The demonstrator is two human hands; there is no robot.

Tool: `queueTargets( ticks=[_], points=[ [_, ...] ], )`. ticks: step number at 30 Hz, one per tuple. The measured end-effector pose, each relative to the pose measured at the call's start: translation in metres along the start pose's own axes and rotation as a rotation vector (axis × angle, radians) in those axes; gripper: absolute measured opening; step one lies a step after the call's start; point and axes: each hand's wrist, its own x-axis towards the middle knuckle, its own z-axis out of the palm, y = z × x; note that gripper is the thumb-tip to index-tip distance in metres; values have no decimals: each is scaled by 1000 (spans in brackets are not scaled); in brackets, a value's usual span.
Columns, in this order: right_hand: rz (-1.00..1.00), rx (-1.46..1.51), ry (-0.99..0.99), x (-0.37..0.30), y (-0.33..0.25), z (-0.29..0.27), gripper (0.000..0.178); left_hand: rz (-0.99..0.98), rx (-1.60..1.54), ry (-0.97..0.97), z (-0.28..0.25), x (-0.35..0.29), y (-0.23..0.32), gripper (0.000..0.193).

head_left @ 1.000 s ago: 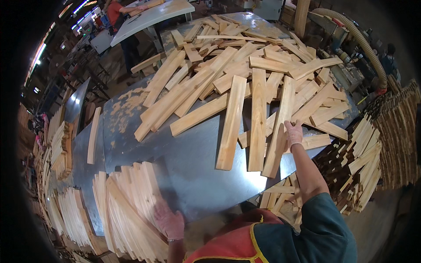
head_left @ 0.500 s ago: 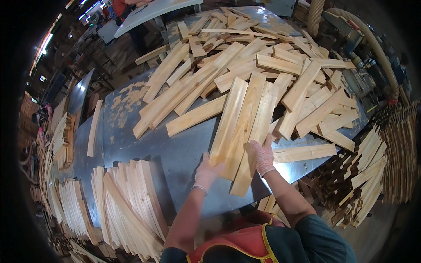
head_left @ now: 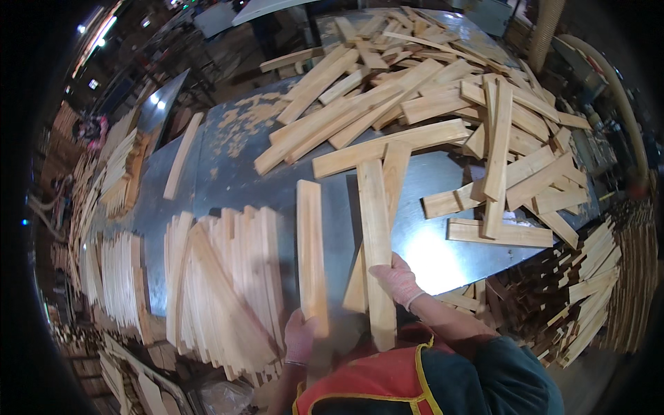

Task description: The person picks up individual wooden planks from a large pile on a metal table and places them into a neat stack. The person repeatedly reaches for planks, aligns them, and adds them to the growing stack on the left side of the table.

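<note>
Far left: a packed row of thin, pale wooden strips (head_left: pixel 114 277) on edge along my grey metal table (head_left: pixel 242 180). Above it, a single narrow, slightly curved tan wooden slat (head_left: pixel 184 156) lies alone, well apart from the pile. Next to the right, a broad bundle of cream-coloured, long wooden strips (head_left: pixel 228 290), side by side, one slanting across the top.

Just beside that bundle, my left hand (head_left: pixel 299 335), in a pale glove, closed around the lower end of a straight, honey-coloured wooden board (head_left: pixel 311 252). Board points away from me, near upright in view.

Centre: a long, light-tan wooden board (head_left: pixel 375 242), lower end close to my red cloth apron with yellow edging (head_left: pixel 377 377). Behind it, crossing at a slant, a yellowish-brown wooden board (head_left: pixel 396 173). My right hand (head_left: pixel 398 279), also gloved, is closed on the right edge of the light-tan board, low down; cannot tell whether any finger reaches the slanting one.

Beyond and rightward: a jumbled heap of tan, flat wooden boards (head_left: pixel 422 104). Far right, below table height, stacked brown wooden strips (head_left: pixel 588 294).
</note>
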Motion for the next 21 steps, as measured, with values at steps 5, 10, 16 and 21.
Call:
queueTargets(
  ticks=[5,10,16,21],
  points=[
    [-176,-627,-178,-12,-14,93,54,154,362,-21,-34,-54,-1,44],
    [-226,-922,-512,-23,-5,192,50,411,716,254,-28,-75,41,66],
    [-537,-663,-781,41,1,138,58,468,1359,502,-37,-8,-16,78],
    [-933,-748,543,114,-111,-104,72,722,1182,414,5,1,27,83]
  ],
)
